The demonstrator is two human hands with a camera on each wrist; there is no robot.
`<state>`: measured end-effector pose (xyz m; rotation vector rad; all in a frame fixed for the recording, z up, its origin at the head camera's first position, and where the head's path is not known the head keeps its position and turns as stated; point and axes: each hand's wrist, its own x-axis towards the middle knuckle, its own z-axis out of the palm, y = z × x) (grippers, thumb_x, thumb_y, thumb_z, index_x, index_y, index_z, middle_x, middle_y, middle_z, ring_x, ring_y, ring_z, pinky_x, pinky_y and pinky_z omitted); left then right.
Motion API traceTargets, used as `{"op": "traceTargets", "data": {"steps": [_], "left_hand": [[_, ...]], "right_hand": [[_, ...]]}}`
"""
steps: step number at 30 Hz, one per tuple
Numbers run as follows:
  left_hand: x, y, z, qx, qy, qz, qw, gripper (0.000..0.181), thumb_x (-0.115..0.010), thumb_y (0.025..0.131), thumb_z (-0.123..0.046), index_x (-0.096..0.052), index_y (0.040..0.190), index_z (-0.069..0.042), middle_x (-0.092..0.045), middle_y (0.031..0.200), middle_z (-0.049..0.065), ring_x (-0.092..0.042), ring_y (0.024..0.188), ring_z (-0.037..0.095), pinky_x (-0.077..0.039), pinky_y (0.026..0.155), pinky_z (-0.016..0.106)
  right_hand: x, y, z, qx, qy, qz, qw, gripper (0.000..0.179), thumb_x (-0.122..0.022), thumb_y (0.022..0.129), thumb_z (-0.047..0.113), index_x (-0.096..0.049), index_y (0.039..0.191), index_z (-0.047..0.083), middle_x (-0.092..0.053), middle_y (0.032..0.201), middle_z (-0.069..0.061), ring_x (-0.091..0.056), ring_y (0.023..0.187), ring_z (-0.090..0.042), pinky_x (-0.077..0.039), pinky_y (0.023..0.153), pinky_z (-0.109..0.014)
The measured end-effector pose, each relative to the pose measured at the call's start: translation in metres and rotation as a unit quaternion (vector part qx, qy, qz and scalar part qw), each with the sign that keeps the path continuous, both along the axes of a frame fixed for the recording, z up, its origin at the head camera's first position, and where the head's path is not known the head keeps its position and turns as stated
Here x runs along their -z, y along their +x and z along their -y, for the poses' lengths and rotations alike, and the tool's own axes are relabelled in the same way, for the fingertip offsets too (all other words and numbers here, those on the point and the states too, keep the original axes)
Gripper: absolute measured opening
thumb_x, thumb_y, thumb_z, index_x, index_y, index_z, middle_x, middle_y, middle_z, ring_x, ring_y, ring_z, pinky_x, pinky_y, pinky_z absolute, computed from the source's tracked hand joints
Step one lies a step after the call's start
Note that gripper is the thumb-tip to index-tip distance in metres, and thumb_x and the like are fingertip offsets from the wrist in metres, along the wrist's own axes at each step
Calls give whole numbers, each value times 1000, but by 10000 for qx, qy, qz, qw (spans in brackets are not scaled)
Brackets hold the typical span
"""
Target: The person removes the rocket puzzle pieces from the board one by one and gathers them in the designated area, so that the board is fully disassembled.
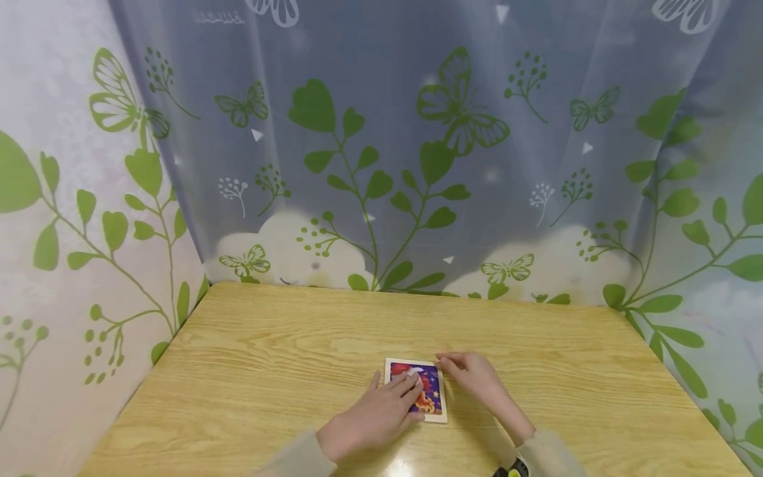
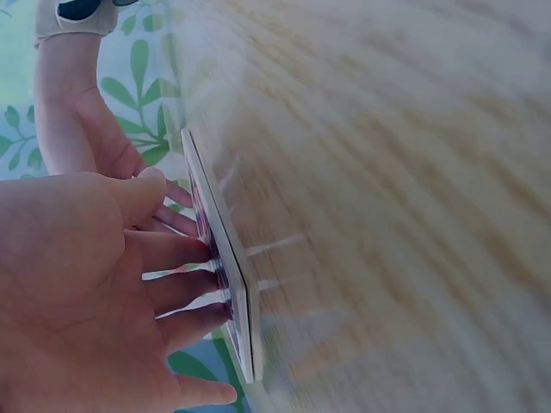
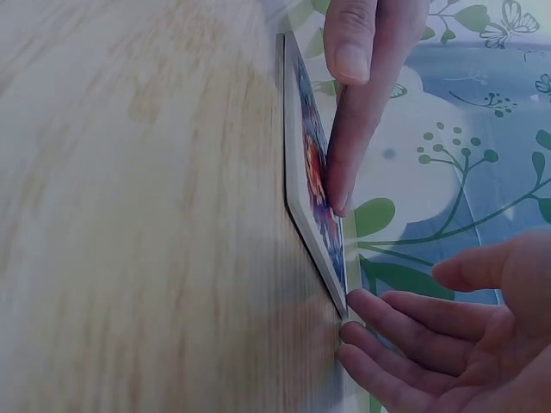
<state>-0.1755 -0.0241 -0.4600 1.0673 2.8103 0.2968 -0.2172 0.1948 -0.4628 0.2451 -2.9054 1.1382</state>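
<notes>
A small square picture board (image 1: 442,394) with a cream border lies flat on the wooden table. Its picture is purple with red, orange and yellow shapes. My left hand (image 1: 381,409) lies across it, straight fingers touching the picture and hiding part of it; in the left wrist view the fingers (image 2: 181,292) reach over the board's face (image 2: 225,258). At the far right corner is my right hand (image 1: 475,377). In the right wrist view, its fingertips (image 3: 355,331) are right at the board's edge (image 3: 312,228), with the thumb (image 3: 461,271) held apart from them.
The wood-grain table (image 1: 286,344) spreads around the board on all sides. Behind it hangs a blue-grey curtain (image 1: 381,199) with green leaves and butterflies, and similar printed cloth (image 1: 77,218) closes both sides. A dark watch (image 1: 515,469) shows at the right wrist.
</notes>
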Motion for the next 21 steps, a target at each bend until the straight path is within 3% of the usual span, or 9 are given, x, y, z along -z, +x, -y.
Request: {"op": "traceTargets", "data": {"steps": [9, 21], "left_hand": [[3, 0, -2, 21, -46, -150, 9999, 57, -40, 107, -48, -45, 154, -16, -35, 162, 5, -34, 149, 25, -26, 117, 67], [5, 2, -9, 29, -340, -494, 9982, 62, -39, 106, -51, -46, 153, -12, -39, 160, 4, -35, 149, 25, -28, 119, 60]], "right_hand": [[-4, 3, 1, -46, 54, 20, 10000, 29, -58, 103, 18, -72, 122, 3, -77, 107, -8, -64, 118, -39, -49, 101, -58], [1, 1, -3, -45, -106, 78, 9999, 29, -57, 104, 20, -74, 120, 4, -76, 111, -9, -60, 123, -41, -44, 106, -61]]}}
